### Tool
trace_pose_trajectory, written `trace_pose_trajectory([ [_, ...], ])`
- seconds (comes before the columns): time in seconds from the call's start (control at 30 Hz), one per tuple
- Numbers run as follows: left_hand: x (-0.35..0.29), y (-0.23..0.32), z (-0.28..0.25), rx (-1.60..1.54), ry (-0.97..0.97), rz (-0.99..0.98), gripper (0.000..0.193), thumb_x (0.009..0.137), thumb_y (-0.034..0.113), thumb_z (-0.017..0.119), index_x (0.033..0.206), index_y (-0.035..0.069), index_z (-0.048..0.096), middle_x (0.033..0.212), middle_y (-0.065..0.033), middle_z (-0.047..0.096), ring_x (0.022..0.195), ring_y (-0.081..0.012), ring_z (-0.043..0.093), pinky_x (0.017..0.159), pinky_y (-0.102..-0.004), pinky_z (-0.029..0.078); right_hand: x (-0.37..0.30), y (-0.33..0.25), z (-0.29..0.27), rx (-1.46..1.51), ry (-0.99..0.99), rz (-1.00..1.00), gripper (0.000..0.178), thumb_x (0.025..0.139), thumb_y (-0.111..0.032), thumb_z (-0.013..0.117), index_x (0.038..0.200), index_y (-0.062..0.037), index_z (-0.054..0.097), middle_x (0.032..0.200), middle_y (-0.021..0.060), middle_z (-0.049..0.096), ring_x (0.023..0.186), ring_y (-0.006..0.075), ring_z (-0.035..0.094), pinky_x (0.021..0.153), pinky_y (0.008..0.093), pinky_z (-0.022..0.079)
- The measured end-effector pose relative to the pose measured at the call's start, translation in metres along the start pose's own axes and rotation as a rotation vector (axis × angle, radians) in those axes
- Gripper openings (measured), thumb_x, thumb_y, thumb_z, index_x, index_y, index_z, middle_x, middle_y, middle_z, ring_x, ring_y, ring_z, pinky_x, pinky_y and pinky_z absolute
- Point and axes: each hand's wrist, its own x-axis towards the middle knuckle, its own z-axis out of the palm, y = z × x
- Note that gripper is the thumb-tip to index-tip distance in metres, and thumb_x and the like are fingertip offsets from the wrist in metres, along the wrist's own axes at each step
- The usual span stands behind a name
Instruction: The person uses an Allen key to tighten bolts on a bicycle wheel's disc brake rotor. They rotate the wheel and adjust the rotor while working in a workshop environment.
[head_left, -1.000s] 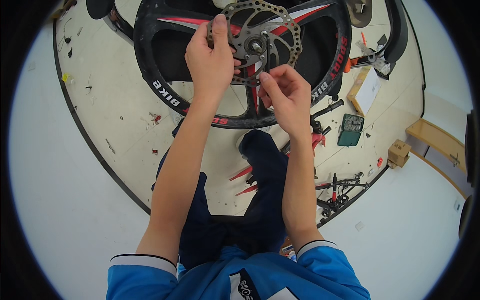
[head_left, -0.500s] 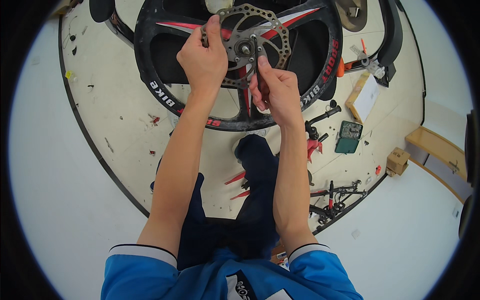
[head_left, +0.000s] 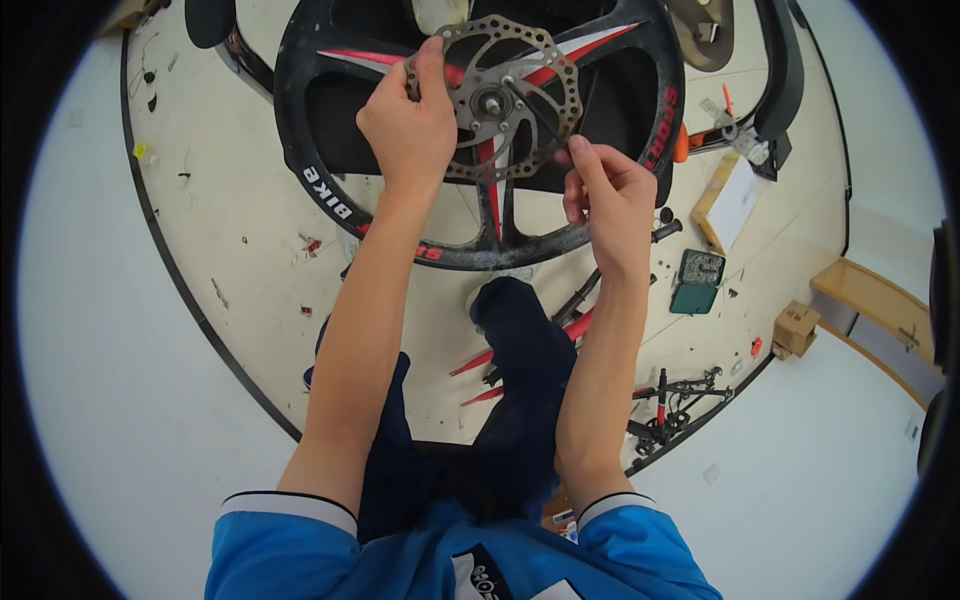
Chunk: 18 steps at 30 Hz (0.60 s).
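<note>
A perforated metal brake disc (head_left: 571, 98) lies on the hub of a black bicycle wheel (head_left: 293, 115) with red-and-white marked spokes. My left hand (head_left: 412, 120) is closed on the disc's left edge, thumb on top. My right hand (head_left: 612, 195) pinches the outer end of a black hex key (head_left: 540, 118), lower right of the hub. The key slants up and left across the disc, its other end at an upper bolt (head_left: 508, 82) beside the axle (head_left: 491, 104). Whether the key is seated in the bolt is too small to tell.
The wheel rests on a dark seat-like surface. On the floor to the right are an open green case (head_left: 698, 280), a white-topped board (head_left: 727, 203), a cardboard box (head_left: 796, 328) and a black bike frame (head_left: 665, 410). Red frame parts (head_left: 482, 395) lie near my legs.
My right hand has moved right and slightly down, swinging the hex key's outer end from pointing down to slanting lower right. My left hand keeps its hold on the disc.
</note>
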Motion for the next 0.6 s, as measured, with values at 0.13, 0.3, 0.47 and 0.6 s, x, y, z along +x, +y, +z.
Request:
trace_pose_trajectory([
  [0.13, 0.000, 0.005, -0.003, 0.002, -0.045, -0.069, 0.047, 0.101, 0.038, 0.064, 0.078, -0.003, 0.067, 0.053, -0.0067, 0.055, 0.048, -0.0129, 0.045, 0.050, -0.0306, 0.039, 0.013, 0.008, -0.019, 0.274, 0.015, -0.111, 0.018, 0.099, -0.011, 0.065, 0.104, 0.0060, 0.069, 0.074, 0.0062, 0.066, 0.059, 0.0117, 0.060, 0.053, 0.0241, 0.044],
  [0.3, 0.000, 0.021, -0.023, 0.039, -0.249, -0.220, 0.042, 0.101, 0.040, 0.061, 0.091, -0.001, 0.065, 0.071, -0.0099, 0.063, 0.061, -0.0197, 0.057, 0.061, -0.0335, 0.047, 0.019, 0.012, -0.021, 0.623, 0.014, -0.007, 0.021, 0.100, -0.014, 0.065, 0.113, 0.0029, 0.067, 0.089, 0.0100, 0.071, 0.075, 0.0163, 0.068, 0.068, 0.0267, 0.055],
  [0.47, -0.016, 0.023, -0.028, 0.247, -0.054, 0.261, 0.032, 0.090, 0.027, 0.073, 0.112, 0.006, 0.066, 0.117, -0.0116, 0.059, 0.097, -0.0260, 0.059, 0.086, -0.0373, 0.047, 0.020, 0.018, -0.015, 1.027, -0.171, 0.003, 0.027, 0.105, -0.018, 0.058, 0.123, 0.0016, 0.061, 0.100, 0.0095, 0.070, 0.083, 0.0134, 0.066, 0.073, 0.0239, 0.056],
  [0.6, -0.020, 0.031, -0.028, 0.252, -0.083, 0.536, 0.037, 0.081, 0.015, 0.080, 0.117, 0.008, 0.069, 0.118, -0.0066, 0.060, 0.107, -0.0265, 0.055, 0.097, -0.0388, 0.041, 0.020, 0.009, -0.002, 0.951, -0.131, -0.068, 0.032, 0.106, -0.019, 0.056, 0.128, 0.0030, 0.059, 0.103, 0.0116, 0.070, 0.085, 0.0146, 0.067, 0.074, 0.0255, 0.057],
])
